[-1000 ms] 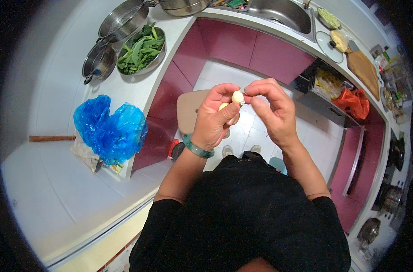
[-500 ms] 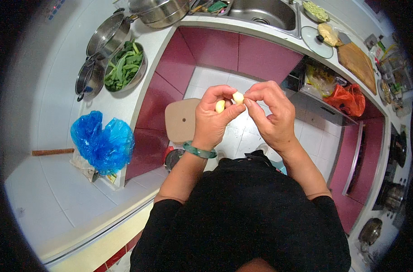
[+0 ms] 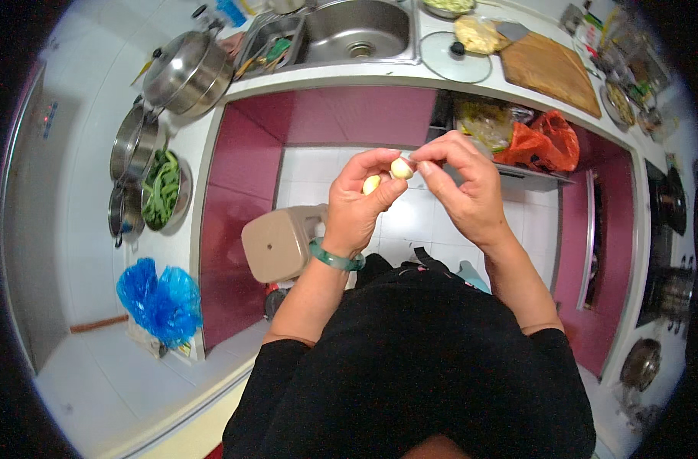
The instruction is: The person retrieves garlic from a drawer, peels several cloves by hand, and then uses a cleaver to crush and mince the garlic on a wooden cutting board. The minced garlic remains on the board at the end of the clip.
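My left hand (image 3: 358, 197) holds two peeled-looking, pale yellow garlic cloves. One garlic clove (image 3: 401, 168) is pinched upright between thumb and index fingertip, while the other clove (image 3: 371, 184) rests in the curl of the fingers. A green bangle circles that wrist. Close against the upper clove, my right hand (image 3: 465, 183) has thumb and index finger pinched together on a thin pale flake that looks like garlic skin (image 3: 412, 162). Both hands are raised over the floor, in front of my black shirt.
A beige stool (image 3: 276, 245) stands below my left forearm. Along the left counter are a bowl of green leaves (image 3: 162, 191), steel pots (image 3: 188, 73) and a blue plastic bag (image 3: 159, 302). Ahead lie the sink (image 3: 357, 30), a glass lid (image 3: 456, 65) and a wooden cutting board (image 3: 549, 75).
My view has turned to the right, so the counters shift leftward. The right fingertips have drawn slightly away from the upper clove, with a thin flake now between them; the left hand keeps both cloves.
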`<state>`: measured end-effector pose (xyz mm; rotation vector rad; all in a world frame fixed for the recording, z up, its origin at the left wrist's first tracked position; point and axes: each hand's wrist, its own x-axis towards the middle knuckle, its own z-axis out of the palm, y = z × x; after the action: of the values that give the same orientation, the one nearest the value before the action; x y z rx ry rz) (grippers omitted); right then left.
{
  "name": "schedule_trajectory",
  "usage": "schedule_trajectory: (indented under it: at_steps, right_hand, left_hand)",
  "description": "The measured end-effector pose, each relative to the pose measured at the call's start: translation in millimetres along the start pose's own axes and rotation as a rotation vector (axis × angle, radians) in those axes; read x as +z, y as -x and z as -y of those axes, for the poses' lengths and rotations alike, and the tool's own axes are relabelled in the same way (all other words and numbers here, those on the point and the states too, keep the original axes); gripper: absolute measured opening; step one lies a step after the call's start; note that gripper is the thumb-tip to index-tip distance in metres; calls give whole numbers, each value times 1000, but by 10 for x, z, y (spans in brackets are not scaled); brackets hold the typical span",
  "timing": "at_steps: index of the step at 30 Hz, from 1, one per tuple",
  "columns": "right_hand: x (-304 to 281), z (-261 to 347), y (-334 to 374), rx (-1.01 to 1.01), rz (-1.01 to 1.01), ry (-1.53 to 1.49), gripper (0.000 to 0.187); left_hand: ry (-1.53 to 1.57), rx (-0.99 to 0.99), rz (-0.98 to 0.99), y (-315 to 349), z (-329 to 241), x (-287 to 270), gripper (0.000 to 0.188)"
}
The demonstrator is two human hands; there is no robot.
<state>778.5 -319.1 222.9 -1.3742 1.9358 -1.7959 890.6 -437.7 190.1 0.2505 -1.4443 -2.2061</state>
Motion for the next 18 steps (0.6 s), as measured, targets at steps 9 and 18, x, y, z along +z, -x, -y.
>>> schedule_trajectory:
  at_steps: [9,18]
  right_hand:
    - [-557,-580,-36,232,-102,-8,9]
    - [-968,-1207,-626,174,-258,415,7]
  left_hand:
    - [-645,197,174,-731,469,356,28]
    - [-781,324,346,-1818,757,580,26]
